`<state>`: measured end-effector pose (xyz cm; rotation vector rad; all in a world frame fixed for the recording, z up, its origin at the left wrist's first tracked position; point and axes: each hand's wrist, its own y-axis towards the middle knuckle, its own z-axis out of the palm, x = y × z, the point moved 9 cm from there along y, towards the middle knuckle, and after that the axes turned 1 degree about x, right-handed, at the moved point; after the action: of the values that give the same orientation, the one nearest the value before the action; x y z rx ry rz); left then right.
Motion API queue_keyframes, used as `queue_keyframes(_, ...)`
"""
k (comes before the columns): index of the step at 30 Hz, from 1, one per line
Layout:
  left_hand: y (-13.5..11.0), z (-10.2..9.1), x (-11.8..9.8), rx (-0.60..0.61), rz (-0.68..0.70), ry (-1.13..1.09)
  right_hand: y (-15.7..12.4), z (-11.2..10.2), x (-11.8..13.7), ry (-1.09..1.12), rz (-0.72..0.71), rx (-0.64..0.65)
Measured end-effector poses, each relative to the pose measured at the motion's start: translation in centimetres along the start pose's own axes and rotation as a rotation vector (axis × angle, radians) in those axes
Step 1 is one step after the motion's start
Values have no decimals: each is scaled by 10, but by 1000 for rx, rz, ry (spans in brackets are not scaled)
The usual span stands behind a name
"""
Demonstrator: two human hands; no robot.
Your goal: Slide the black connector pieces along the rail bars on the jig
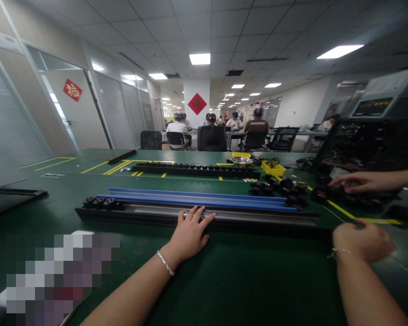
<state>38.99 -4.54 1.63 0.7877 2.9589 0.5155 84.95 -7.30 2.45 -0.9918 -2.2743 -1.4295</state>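
My left hand (192,228) lies with spread fingers on a long black channel (258,225), its fingertips over the near wall and the metallic strip inside. Several small black parts (104,203) sit in the channel's left end. My right hand (363,241) is just off the channel's right end, slightly blurred, with its fingers curled. Whatever it may hold is hidden. Two blue rails (197,198) lie along the channel's far side. A pile of small black parts (289,188) lies beyond the right end.
Another person's hand (367,182) reaches in from the right over more black parts. Further back are a filled black strip (197,170), a yellow bin (273,169) and a metal bowl (242,160). A pixelated object (57,276) lies at the near left.
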Motion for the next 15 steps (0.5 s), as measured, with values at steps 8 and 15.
queue_keyframes(8, 0, -2, 0, -16, -3, -22, -90, -25, 187, 247, -716, 259)
queue_keyframes(15, 0, -11, 19, -102, -40, -157, -164, 4, 231, 190, -934, 617)
